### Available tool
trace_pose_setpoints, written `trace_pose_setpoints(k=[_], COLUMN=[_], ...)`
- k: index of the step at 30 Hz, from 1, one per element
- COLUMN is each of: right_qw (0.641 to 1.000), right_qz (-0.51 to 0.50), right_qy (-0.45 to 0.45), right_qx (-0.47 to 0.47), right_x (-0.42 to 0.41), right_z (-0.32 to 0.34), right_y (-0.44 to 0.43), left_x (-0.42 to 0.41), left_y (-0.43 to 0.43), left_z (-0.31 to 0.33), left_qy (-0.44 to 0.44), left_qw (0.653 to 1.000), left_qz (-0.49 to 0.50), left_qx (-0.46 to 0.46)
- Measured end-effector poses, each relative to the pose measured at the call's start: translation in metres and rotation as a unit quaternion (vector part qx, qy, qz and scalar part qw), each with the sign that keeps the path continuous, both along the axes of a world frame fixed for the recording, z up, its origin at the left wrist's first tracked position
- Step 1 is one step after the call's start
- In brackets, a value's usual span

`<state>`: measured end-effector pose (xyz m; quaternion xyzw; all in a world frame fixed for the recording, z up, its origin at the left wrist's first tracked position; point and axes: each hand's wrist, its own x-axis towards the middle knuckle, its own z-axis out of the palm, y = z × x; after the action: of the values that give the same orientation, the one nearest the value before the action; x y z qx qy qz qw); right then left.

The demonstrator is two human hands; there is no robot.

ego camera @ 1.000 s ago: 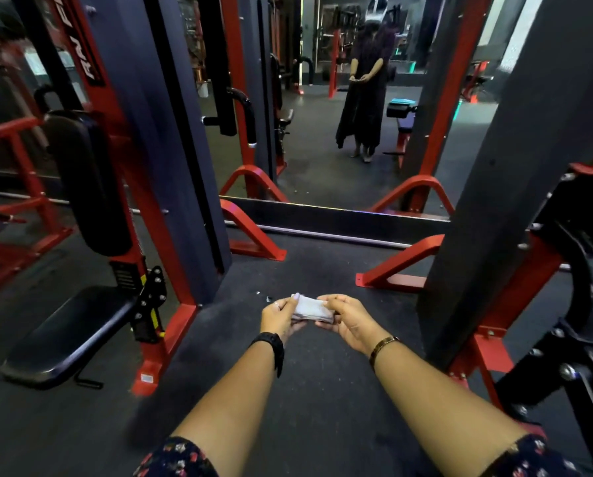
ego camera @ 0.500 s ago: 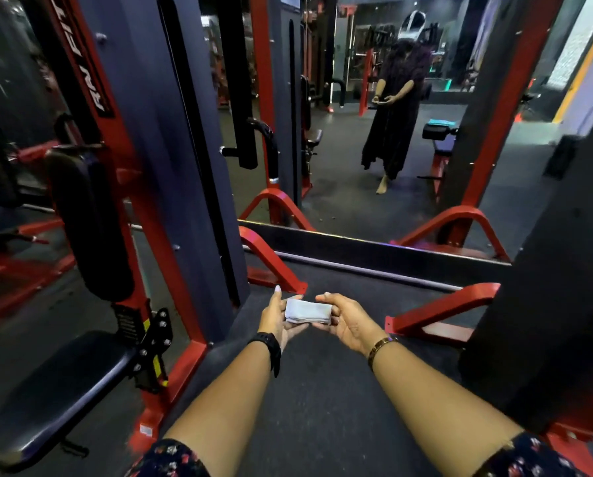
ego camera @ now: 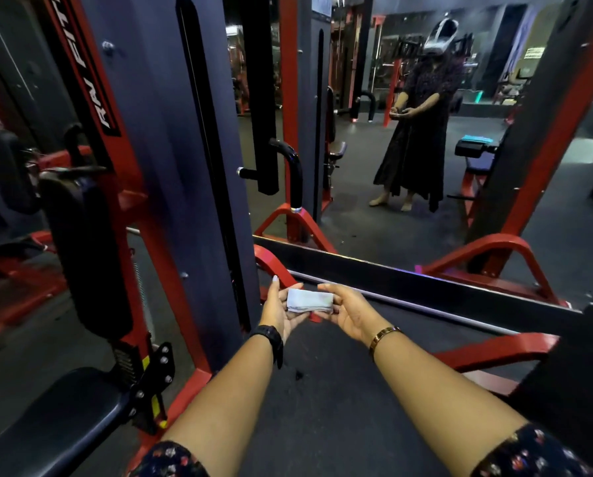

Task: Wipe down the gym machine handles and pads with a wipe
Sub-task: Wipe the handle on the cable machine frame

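The folded wipe (ego camera: 310, 300) sits between the 2 hands, held out in front of the person above the dark floor (ego camera: 339, 390). The left hand (ego camera: 279, 311) is released, with fingers straight and palm turned inward, cradling the wipe's left end. The right hand (ego camera: 348, 313) grasps the wipe's right end, fingers curled over it. To the left stands the red and dark machine (ego camera: 171, 166). Its upright back pad (ego camera: 81, 242) rises above the seat pad (ego camera: 57, 425), both apart from the wipe. A black curved handle (ego camera: 293, 170) shows in the mirror (ego camera: 374, 218) beyond the hands.
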<state>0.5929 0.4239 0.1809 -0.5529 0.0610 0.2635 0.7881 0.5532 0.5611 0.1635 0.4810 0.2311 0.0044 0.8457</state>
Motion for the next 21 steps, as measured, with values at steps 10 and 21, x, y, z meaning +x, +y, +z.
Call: trace_pose_setpoints(k=[10, 21], right_qw=[0.996, 0.975], right_qz=[0.001, -0.121], right_qy=[-0.078, -0.186], right_qx=[-0.051, 0.005], right_x=[0.098, 0.212], right_z=[0.002, 0.078], right_y=[0.107, 0.194], left_x=[0.108, 0.254], left_y=[0.101, 0.177], left_z=[-0.005, 0.073], left_qy=[-0.056, -0.266], left_qw=[0.998, 0.867], left_qz=[0.009, -0.028], left_qx=[0.012, 0.421])
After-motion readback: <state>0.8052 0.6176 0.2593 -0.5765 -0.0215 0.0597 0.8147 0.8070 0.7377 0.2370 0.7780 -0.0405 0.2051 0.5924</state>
